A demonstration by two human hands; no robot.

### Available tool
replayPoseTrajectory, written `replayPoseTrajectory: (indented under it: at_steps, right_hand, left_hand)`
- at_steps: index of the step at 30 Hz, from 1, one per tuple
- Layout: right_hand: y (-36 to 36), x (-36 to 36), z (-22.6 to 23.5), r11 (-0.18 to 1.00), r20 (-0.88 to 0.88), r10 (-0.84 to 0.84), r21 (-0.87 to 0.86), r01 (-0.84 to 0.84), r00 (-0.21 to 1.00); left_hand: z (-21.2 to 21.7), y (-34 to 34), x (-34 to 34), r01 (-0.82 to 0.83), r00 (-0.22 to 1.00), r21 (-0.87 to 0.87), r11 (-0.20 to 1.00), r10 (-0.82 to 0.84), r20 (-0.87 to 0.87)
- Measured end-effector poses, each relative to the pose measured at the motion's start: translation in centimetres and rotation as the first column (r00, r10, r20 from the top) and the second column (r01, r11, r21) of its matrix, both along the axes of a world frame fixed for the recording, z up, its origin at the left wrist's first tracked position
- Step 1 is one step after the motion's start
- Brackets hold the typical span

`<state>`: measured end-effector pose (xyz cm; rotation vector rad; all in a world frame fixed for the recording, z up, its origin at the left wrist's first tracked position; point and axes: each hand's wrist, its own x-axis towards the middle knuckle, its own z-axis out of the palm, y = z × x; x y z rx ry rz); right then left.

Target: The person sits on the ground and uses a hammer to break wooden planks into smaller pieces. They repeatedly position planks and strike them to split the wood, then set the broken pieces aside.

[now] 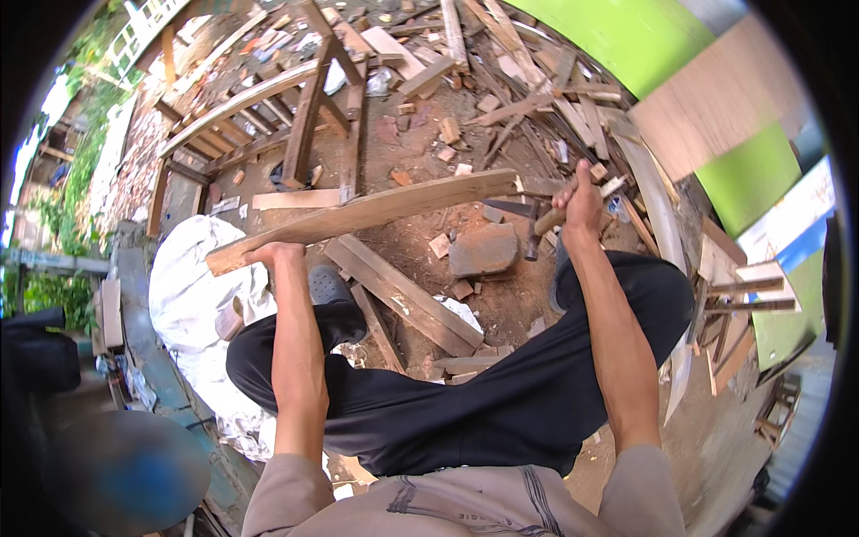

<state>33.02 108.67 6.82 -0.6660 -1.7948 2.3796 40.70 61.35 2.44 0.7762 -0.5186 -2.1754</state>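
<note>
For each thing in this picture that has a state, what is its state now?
Left hand: closed around the near end of the long plank.
Long plank: lifted off the ground, tilted.
Right hand: closed around the hammer handle.
Hammer: held, head pointing down, above the ground.
Flat stone: lying on the dirt, nothing on it.
Board: lying flat between the feet.

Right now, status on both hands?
Left hand grips plank near its end. Right hand holds hammer. Stone block on ground below plank.
</note>
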Motion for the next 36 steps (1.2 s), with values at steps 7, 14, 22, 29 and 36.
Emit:
replayPoseTrajectory:
  at_steps: [7, 14, 22, 29, 36]
  right_hand:
    - [-2.9, -1.9, -5.3, 0.997, 0.060, 0.064, -0.041, -0.061, 0.996]
    - [-3.8, -0.8, -14.2, 0.950, 0.050, 0.035, -0.310, -0.018, 0.998]
    - [-0.6, 0.9, -19.8, 0.907, 0.262, 0.044, 0.395, -0.148, 0.964]
    - [-1.6, 1.1, -13.3, 0.570, 0.627, 0.226, 0.536, -0.623, 0.746]
    - [-3.0, -0.7, -13.9, 0.101, 0.810, 0.511, 0.275, -0.956, 0.287]
  left_hand:
    - [-4.0, -2.9, 1.1, -0.190, 0.972, -0.188, 0.964, 0.158, -0.176]
    - [-3.5, -2.7, 0.8, -0.200, 0.953, -0.263, 0.944, 0.126, -0.275]
    - [-4.5, -0.7, 0.4, -0.234, 0.968, -0.348, 0.908, 0.184, -0.172]
    - [-1.6, 2.0, -0.5, -0.152, 0.965, -0.408, 0.900, 0.224, 0.135]
    - [3.6, 1.0, -0.7, -0.044, 0.957, -0.678, 0.733, 0.225, 0.182]
